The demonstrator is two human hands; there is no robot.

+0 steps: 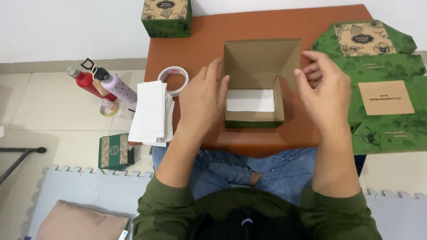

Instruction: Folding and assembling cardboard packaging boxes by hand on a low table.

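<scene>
Open cardboard box [255, 89] on the brown table [200, 40], lid raised toward 12 o'clock.
Left hand [202, 100] open at its 9 o'clock side; right hand [322, 91] open at 3 o'clock; white sheet [250, 101] inside lies lengthwise 9-to-3.

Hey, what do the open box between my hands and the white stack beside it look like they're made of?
The open box looks like thin cardboard: matte brown inside, green printed outside, creased flaps. The white stack seems to be plain paper sheets, with thin layered edges showing.
</scene>
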